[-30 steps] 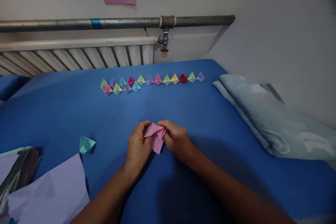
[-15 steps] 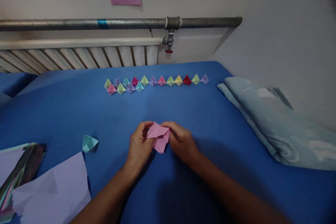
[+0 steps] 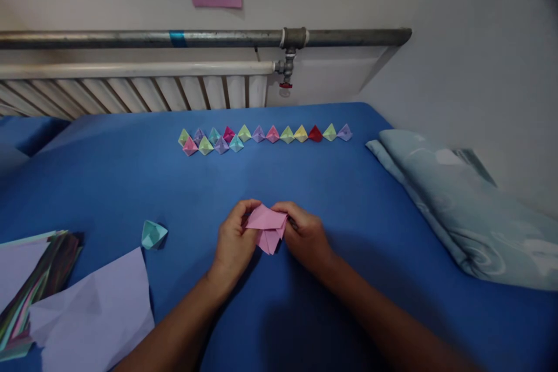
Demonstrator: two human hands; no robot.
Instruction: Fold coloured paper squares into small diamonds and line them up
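Observation:
A partly folded piece of pink paper is held between both hands above the blue surface, with several flaps showing. My left hand pinches its left side, thumb in front and fingers behind. Its right side is gripped by my right hand, closed with the thumb and index finger at the edge. Some of the fingertips are hidden behind the paper. Left of the hands lies a folded teal paper piece. Beyond them, small folded paper pieces in several colours stand in a row, partly doubled at its left end.
At the lower left, a loose lavender sheet lies beside a stack of coloured paper. A folded pale-green blanket rests on the right of the blue surface. A radiator and a metal pipe run along the wall.
The upper flap of the pink paper now lies flatter and reaches wider toward my right hand. The whole view has shifted slightly; both hands keep their hold.

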